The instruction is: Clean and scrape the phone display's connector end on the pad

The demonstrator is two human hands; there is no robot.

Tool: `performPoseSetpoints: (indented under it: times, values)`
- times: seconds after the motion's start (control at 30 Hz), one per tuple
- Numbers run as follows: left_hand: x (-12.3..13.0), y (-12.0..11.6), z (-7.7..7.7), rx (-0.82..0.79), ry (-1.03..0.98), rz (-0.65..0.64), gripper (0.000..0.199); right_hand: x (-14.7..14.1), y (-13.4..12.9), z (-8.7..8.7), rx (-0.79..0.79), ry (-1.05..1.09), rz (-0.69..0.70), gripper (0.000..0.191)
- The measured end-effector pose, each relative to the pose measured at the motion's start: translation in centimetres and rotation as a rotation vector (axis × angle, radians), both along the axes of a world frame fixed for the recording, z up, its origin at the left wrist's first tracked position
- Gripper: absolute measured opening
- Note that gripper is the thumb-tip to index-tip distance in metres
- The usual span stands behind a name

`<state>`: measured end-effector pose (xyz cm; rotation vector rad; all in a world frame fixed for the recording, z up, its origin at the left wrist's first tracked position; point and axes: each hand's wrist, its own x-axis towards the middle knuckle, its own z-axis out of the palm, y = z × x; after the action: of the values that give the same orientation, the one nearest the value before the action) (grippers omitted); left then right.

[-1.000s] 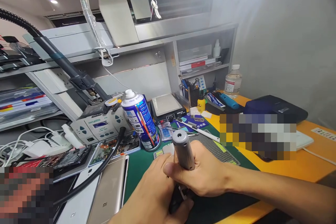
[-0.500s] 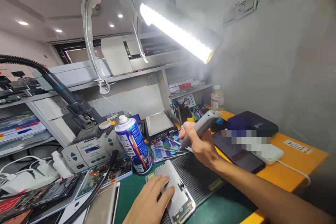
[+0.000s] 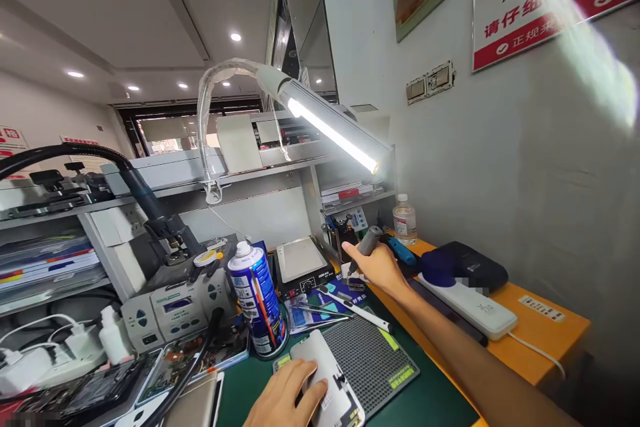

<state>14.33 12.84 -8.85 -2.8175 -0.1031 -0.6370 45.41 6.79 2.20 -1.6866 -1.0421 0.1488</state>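
My left hand [image 3: 287,393] rests on a silver-white phone part [image 3: 327,367], its fingers and thumb bent over the left side. The part lies tilted on a black perforated mat [image 3: 373,360]. Farther off, my right hand [image 3: 383,270] grips a grey pen-shaped electric screwdriver [image 3: 370,240], tip down. The tip is beside a small dark block [image 3: 356,285], on a blue printed sheet; I cannot tell whether they touch. A white-handled tool [image 3: 363,315] and thin tweezers [image 3: 320,310] lie between the hands.
A blue spray can [image 3: 257,300] stands left of the mat, near a grey soldering station [image 3: 175,307]. A flat heating plate [image 3: 303,260] is behind. On the right are a white power bank [image 3: 470,303] and a clear bottle [image 3: 404,220]. A lit lamp [image 3: 335,127] hangs overhead.
My right hand has moved away from the mat, taking the screwdriver down to the small dark block. The white-handled tool now shows fully. My left hand stays on the phone part; the view has shifted.
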Motion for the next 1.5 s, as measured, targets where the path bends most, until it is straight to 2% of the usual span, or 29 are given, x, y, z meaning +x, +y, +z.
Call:
performPoseSetpoints:
  times: [0.43, 0.6, 0.93, 1.1, 1.5]
  values:
    - [0.2, -0.1, -0.2, 0.041, -0.029, -0.037, 0.043, 2.3, 2.4, -3.9, 0.033, 0.02, 0.06, 0.033]
    - [0.2, -0.6, -0.3, 0.022, -0.054, -0.019, 0.04, 2.5, 2.4, -4.3, 0.023, -0.003, 0.102, 0.033]
    - [0.0, -0.5, 0.3, 0.006, -0.052, -0.035, 0.049, 2.9, 2.8, -5.2, -0.011, -0.066, 0.142, 0.033]
    - [-0.2, -1.1, 0.9, 0.002, -0.027, -0.035, 0.057, 2.6, 2.5, -5.0, -0.067, -0.179, 0.186, 0.031]
    - [-0.2, -2.0, 2.6, 0.002, 0.039, -0.012, 0.062, 2.1, 0.8, -2.7, -0.28, -0.473, 0.254, 0.028]
